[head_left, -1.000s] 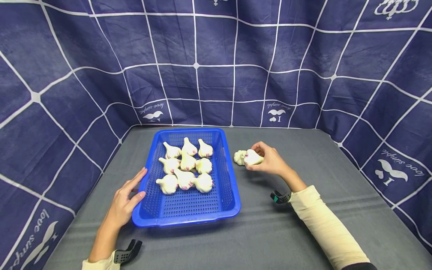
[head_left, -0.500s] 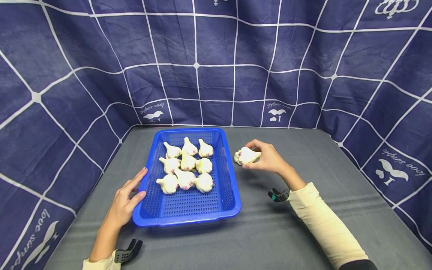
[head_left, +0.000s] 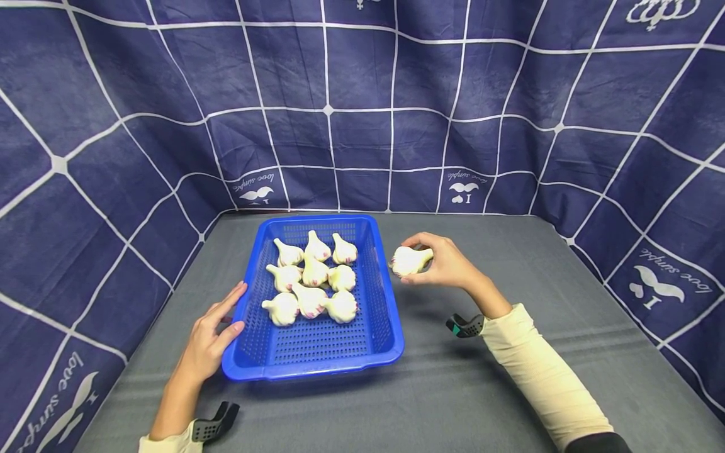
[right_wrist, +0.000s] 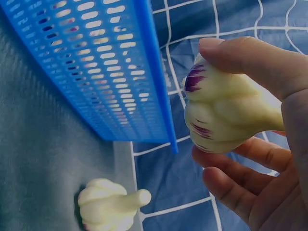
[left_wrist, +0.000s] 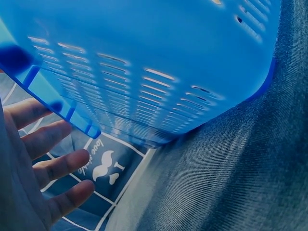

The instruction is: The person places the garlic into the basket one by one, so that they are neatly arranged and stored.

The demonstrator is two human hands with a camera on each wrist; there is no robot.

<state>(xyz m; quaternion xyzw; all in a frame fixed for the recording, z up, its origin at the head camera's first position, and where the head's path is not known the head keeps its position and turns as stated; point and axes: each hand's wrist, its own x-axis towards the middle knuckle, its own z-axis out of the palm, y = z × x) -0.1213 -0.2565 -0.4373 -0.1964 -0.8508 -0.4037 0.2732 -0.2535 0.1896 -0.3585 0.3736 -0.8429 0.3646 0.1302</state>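
Observation:
My right hand (head_left: 450,264) holds a white garlic bulb (head_left: 406,261) between thumb and fingers, just right of the blue plastic basket (head_left: 311,372). Purple streaks mark this bulb in the right wrist view, and its stem points back toward the palm. Beneath it, a second garlic bulb (right_wrist: 108,204) lies on the table beside the basket; the held one mostly hides it in the head view. At the basket's left rim rests my left hand (head_left: 206,340), its fingers extended and spread along the outer side. Several garlic bulbs (head_left: 314,272) lie inside in rough rows toward the back.
A dark grey cloth (head_left: 430,390) covers the table. Behind and on both sides hangs a navy curtain (head_left: 362,75) with white grid lines. Bare perforated floor shows at the front of the basket. Each wrist wears a black band (head_left: 212,429).
My right hand has moved left with the garlic bulb, closer to the basket and over the bulb on the table. The left hand and the basket stay where they were.

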